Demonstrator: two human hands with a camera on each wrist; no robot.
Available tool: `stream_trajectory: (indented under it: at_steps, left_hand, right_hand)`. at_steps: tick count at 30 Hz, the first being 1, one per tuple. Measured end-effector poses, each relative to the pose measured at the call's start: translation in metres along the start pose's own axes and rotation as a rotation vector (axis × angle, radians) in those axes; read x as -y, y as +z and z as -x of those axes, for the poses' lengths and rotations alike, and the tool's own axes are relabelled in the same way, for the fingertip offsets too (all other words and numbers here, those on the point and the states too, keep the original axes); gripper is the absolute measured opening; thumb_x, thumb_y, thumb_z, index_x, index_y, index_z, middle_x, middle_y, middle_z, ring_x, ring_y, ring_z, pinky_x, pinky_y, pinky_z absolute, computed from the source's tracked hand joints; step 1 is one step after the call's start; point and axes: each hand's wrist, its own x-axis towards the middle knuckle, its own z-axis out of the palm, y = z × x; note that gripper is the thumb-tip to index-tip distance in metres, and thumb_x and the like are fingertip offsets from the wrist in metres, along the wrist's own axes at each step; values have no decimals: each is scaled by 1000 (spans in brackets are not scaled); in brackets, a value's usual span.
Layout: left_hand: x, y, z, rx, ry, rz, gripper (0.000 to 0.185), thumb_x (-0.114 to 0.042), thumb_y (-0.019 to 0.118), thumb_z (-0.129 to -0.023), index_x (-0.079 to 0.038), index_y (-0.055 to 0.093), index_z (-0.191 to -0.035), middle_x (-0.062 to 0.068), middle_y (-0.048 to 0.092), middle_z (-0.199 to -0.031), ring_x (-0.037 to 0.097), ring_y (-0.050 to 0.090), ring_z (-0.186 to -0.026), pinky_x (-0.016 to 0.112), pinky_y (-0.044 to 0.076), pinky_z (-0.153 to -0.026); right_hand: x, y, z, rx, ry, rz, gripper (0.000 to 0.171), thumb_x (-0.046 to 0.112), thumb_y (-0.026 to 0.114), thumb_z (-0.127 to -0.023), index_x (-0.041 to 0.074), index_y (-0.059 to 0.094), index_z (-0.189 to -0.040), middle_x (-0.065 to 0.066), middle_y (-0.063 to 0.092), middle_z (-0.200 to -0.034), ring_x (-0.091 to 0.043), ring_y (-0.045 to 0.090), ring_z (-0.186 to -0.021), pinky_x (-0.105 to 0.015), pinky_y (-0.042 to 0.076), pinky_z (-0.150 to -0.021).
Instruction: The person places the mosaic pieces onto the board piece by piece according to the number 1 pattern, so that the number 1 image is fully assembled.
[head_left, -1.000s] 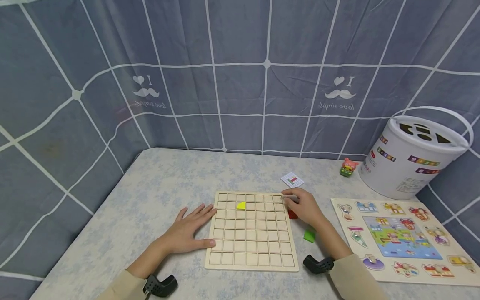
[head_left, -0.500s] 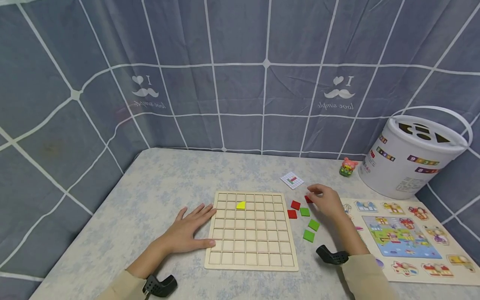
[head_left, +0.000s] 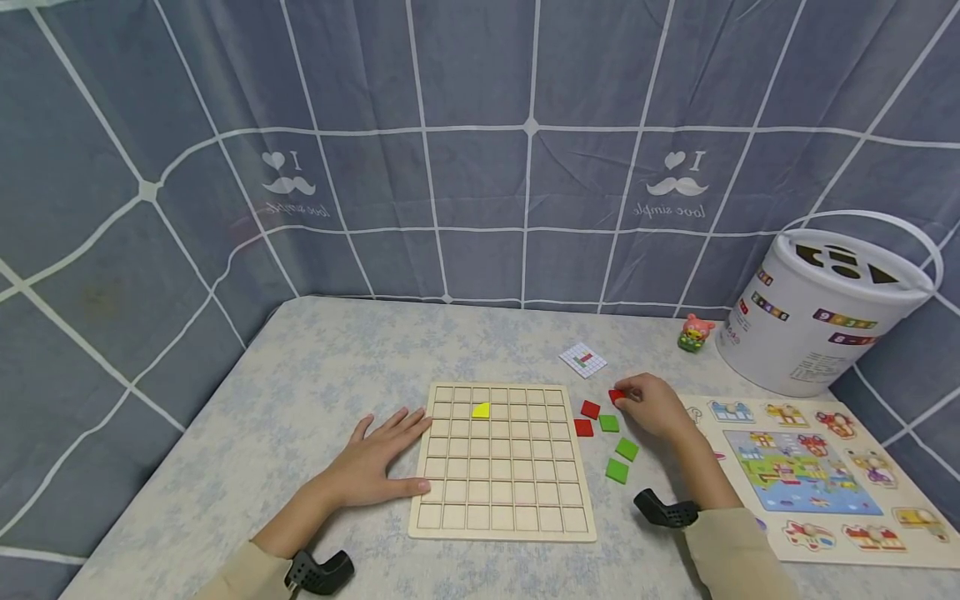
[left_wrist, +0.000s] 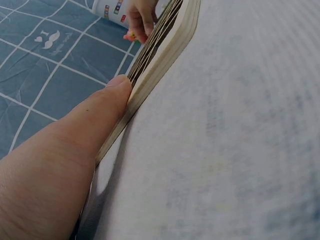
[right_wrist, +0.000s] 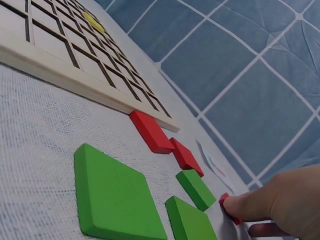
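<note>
My left hand (head_left: 375, 462) lies with straight fingers beside the wooden grid board (head_left: 502, 471), its fingertips and thumb touching the left edge. One yellow piece with a rounded corner (head_left: 481, 410) sits in an upper cell of the grid. To the right of the board, my right hand (head_left: 654, 406) pinches a red square tile (head_left: 616, 395) low at the table; the right wrist view has the thumb (right_wrist: 240, 206) over that tile. Two other red tiles (head_left: 590, 409) lie near the board's right edge. Three green tiles (head_left: 617, 471) are spread just nearer to me.
A small printed grid card (head_left: 582, 360) lies behind the tiles. Farther right are a pink-and-green figurine (head_left: 695, 333), a white lidded bucket (head_left: 806, 325) with a handle, and a picture puzzle board (head_left: 806, 475) partly under my right forearm. A curtain hangs behind the table.
My right hand has moved right from the board's upper right corner, uncovering red and green tiles, and now pinches the farthest red one. The left hand has stayed at the board.
</note>
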Motion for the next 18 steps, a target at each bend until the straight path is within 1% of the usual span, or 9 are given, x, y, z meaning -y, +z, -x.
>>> stream_trajectory:
  at_steps: [3, 9, 14, 18]
  left_hand:
    - [0, 0, 0, 2, -2, -4, 89, -64, 61, -85, -17, 33, -154, 6, 29, -158, 32, 21, -146, 67, 3, -109]
    - [0, -1, 0, 3, -3, 2, 89, -64, 62, -85, -17, 33, -154, 6, 29, -158, 32, 21, -146, 67, 3, -109]
    - [0, -1, 0, 7, -1, 5, 89, -63, 62, -85, -16, 33, -154, 6, 29, -158, 32, 20, -146, 67, 3, -109]
    - [-1, -1, 0, 7, 1, 5, 89, -63, 62, -85, -15, 33, -154, 7, 29, -158, 33, 20, -146, 67, 3, -109]
  right_hand:
    - [0, 0, 0, -3, 2, 5, 24, 7, 70, -88, -8, 68, -106, -23, 62, -104, -39, 56, -98, -56, 44, -89]
    - [0, 2, -1, -24, 56, -31, 22, 9, 72, -87, -5, 63, -100, -17, 61, -95, -33, 56, -90, -51, 46, -84]
    - [2, 5, -1, -63, 78, -62, 13, 7, 69, -90, -1, 62, -97, -12, 62, -89, -29, 56, -84, -47, 47, -79]
    - [3, 6, -1, -83, 99, -85, 7, 7, 65, -92, 1, 63, -96, -10, 63, -87, -27, 57, -84, -43, 47, -77]
